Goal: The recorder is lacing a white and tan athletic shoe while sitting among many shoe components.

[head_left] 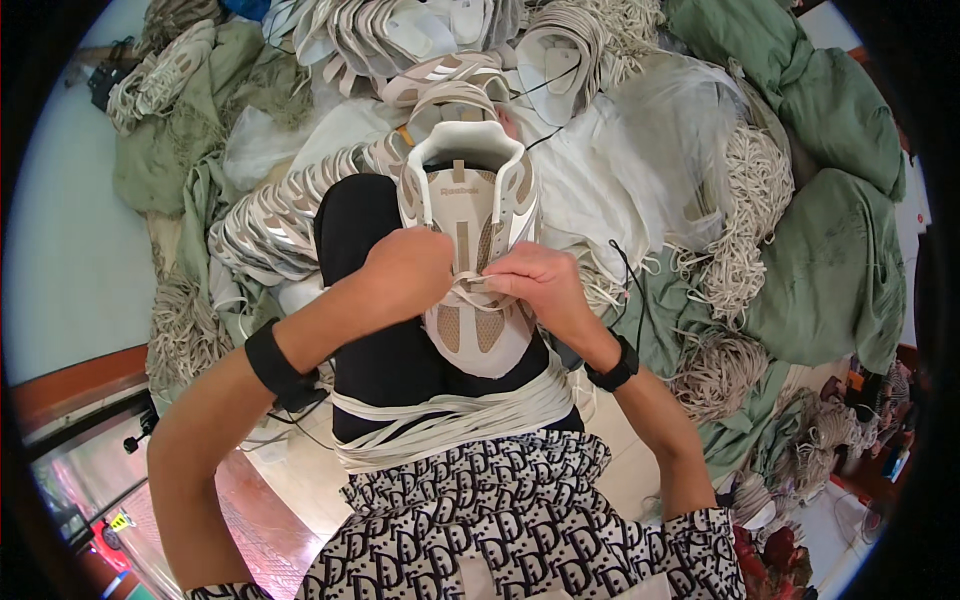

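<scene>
A beige and white sneaker upper (pixel 485 345) lies on my lap, its toe toward me and its padded collar away from me. A pale shoelace (pixel 470 293) crosses its lower eyelets. My left hand (pixel 415 265) is curled closed at the left side of the lacing, most of its fingertips hidden behind the hand; the lace leads to it. On the right side, my right hand (pixel 540 278) pinches the lace between thumb and fingers. The tongue (pixel 460 205) lies between the two eyelet rows. A bundle of loose pale laces (pixel 455 420) is draped over my thighs.
Stacked shoe uppers (pixel 290 215) spread at the left, with more uppers (pixel 420 30) at the far side. Lace heaps (pixel 745 210) and green cloth (pixel 830 270) lie to the right. A thin black cord (pixel 630 270) runs near my right wrist.
</scene>
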The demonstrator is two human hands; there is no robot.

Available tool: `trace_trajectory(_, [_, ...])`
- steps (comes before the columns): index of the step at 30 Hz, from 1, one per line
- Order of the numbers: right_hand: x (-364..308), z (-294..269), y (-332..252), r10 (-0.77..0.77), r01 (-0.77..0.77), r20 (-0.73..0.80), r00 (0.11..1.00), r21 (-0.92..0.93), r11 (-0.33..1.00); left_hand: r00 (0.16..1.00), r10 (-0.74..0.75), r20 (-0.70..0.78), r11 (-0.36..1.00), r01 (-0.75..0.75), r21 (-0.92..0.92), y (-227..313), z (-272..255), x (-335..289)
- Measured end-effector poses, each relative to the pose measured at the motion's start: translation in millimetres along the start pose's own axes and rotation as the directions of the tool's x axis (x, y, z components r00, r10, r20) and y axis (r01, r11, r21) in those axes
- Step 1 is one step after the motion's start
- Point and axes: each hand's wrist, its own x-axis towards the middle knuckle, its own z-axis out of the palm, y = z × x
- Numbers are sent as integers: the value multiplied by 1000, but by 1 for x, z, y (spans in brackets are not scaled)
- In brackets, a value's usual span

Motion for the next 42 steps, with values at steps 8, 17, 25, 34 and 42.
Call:
trace_trajectory(8, [2,20,22,-479,425,34,877,-520,741,646,749,-147,438,-317,841,-7,17,-6])
trace_trajectory(17, [-12,0,17,-219,206,-186,958,-87,975,835,193,-515,979,-199,44,10,27,-3])
trace_trajectory(25, [-11,-3,23,-369,250,-246,896,-408,878,897,192,-398,970,-113,213,19,31,9])
trace_trajectory(34, [-6,0,28,-605,348,-161,780,-691,633,850,196,-490,975,-116,189,21,41,12])
trace_trajectory(42, [-9,3,39,-675,425,-83,733,-719,550,880,251,-404,955,-159,249,23,34,12])
